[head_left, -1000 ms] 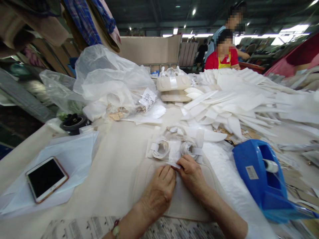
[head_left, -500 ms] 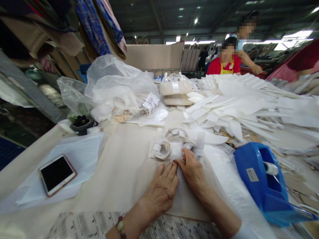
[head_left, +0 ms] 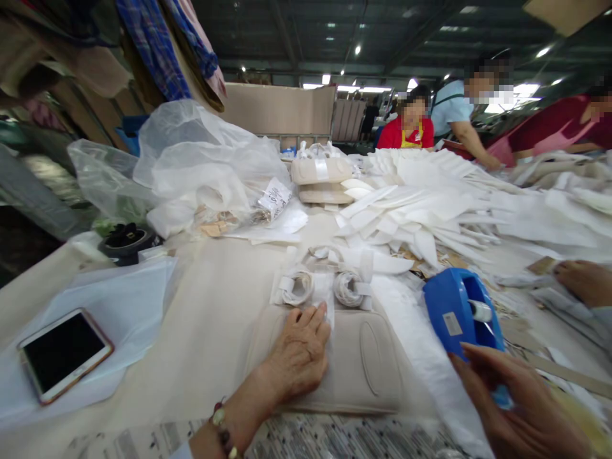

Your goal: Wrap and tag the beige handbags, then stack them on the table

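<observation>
1. Since the earlier head frame, the right hand (head_left: 521,401) has left the beige bag (head_left: 356,357) for the blue dispenser (head_left: 442,299), fingers apart; contact is unclear.
2. Left hand (head_left: 301,350) rests flat on the bag, upon the desk (head_left: 215,306); coils (head_left: 309,290) look banded, further fastening unclear.
3. Dispenser holds a white cylinder (head_left: 479,311).

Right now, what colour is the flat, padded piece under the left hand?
Padded piece: beige, in head view.

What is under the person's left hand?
The left hand lies on a beige stitched piece, with a white strip beside its fingertips; what the palm covers cannot be seen.
</observation>
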